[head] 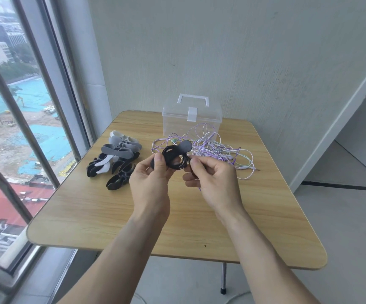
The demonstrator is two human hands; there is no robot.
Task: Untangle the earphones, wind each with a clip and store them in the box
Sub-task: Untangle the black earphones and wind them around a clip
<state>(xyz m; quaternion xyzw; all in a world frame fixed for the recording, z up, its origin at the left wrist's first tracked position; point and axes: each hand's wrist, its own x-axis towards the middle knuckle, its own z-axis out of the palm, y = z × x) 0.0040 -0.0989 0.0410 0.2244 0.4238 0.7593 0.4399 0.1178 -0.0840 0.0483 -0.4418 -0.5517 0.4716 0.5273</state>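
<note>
Earphones tangled beside spare clips, shut box behind

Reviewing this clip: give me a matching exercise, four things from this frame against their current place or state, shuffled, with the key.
Things
1. black earphone cable
2. clear box
3. pile of clips
4. purple and white earphones

Places or states
A. tangled on the table, in front of the box
B. coiled, held in both hands
C. lid closed, at the table's far edge
D. heaped near the window side

Pairs: 1-B, 2-C, 3-D, 4-A
</note>
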